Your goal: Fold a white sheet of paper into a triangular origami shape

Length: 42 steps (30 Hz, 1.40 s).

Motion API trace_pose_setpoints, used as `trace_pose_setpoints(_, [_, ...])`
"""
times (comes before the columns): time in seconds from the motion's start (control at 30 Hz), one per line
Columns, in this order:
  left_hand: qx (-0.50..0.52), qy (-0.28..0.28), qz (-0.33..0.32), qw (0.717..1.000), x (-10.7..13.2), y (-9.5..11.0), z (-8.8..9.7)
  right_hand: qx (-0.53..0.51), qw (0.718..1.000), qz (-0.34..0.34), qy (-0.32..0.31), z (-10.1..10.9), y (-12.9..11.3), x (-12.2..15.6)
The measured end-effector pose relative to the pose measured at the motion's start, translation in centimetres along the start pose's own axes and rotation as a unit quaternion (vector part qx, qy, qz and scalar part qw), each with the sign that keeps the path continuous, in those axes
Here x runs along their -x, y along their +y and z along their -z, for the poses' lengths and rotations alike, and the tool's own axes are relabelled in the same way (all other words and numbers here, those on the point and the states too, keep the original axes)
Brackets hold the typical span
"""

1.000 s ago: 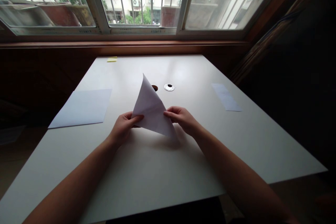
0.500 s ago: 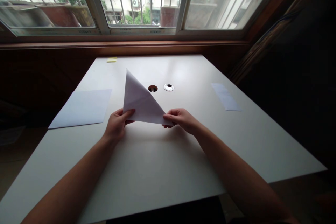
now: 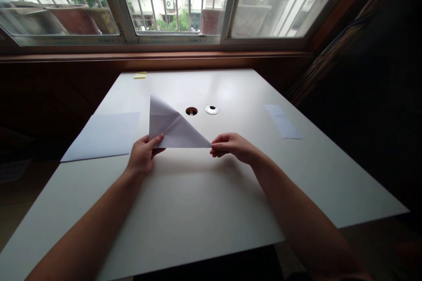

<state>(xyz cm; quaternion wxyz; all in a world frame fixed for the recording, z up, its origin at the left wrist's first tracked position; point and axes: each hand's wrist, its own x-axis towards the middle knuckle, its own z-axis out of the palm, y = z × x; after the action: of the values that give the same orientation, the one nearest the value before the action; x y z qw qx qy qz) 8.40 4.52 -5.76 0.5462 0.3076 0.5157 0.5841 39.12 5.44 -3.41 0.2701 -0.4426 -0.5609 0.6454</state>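
A white sheet folded into a triangle (image 3: 171, 128) is held just above the white table (image 3: 204, 193), its long edge level and its point up at the left. My left hand (image 3: 142, 158) pinches the lower left corner, thumb on top. At the lower right tip, my right hand (image 3: 232, 145) pinches the paper between its fingertips.
A flat white sheet (image 3: 103, 135) lies on the table's left side and a narrow paper strip (image 3: 282, 121) on the right. A cable hole (image 3: 191, 111) and its round cap (image 3: 211, 109) sit behind the triangle. A yellow note pad (image 3: 140, 75) lies at the far edge below the window.
The folded triangle has been turned and lowered: its point swung from upright near the centre over to the left, and its long edge now lies level. Both hands moved apart along that edge.
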Motion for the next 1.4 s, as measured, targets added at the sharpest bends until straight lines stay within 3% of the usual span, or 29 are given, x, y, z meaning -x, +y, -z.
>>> trace_pose_setpoints(0.27, [0.011, 0.005, -0.003, 1.0, 0.0, 0.1, -0.1, -0.002, 1.0, -0.011, 0.008, 0.9, 0.0, 0.0])
trace_pose_setpoints(0.5, [0.017, 0.007, -0.007, 1.0, 0.1, 0.1, -0.1, -0.012, 0.999, -0.011, 0.052, 1.9, 0.3, -0.1])
trace_pose_setpoints(0.87, [0.008, -0.001, -0.009, 1.0, 0.1, 0.0, -0.1, -0.026, 0.997, 0.019, 0.072, 1.3, 0.7, -0.6])
trace_pose_setpoints(1.03, [0.005, 0.004, -0.005, 1.0, 0.3, 0.1, -0.3, -0.006, 0.992, 0.1, 0.078, 0.3, 0.2, -0.3])
trace_pose_setpoints(1.17, [0.008, 0.003, -0.006, 1.0, 0.4, 0.1, -0.5, 0.11, 0.96, 0.242, 0.09, -0.7, -0.1, 0.2])
trace_pose_setpoints(1.27, [0.011, -0.001, 0.0, 1.0, 0.5, 0.1, -0.5, 0.256, 0.898, 0.347, 0.083, -1.4, 0.3, 0.1])
trace_pose_setpoints(1.4, [0.014, -0.007, 0.014, 1.0, 0.6, 0.2, -0.5, 0.4, 0.821, 0.397, 0.088, -2.1, 0.9, -0.3])
